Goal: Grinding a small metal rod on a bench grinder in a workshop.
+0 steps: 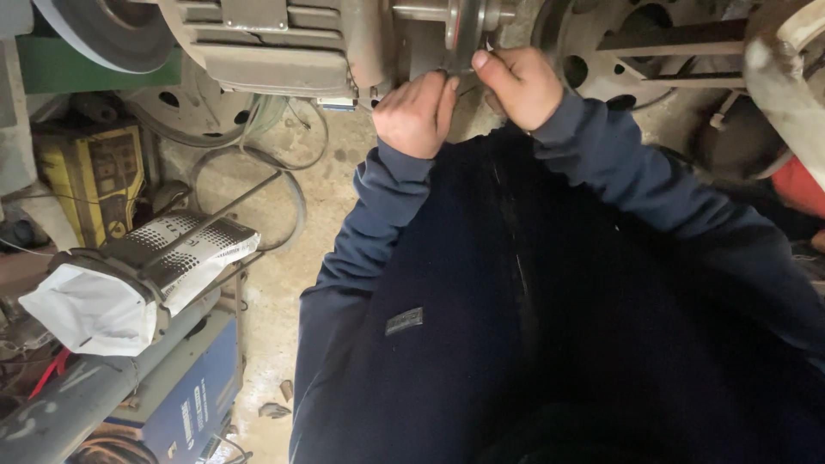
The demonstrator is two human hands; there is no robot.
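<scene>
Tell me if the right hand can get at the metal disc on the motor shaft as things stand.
Probably yes. The right hand is already up at the metal disc, thumb at its edge, with nothing between them. The left hand crowds in beside it but does not cover the disc.

The big motor (284,43) is dull grey metal with a shinier metal disc (464,30) on its shaft, the floor (275,283) is rough dusty concrete, the sleeves (378,215) are soft dark cloth, and the heater (185,249) has holey metal.
</scene>
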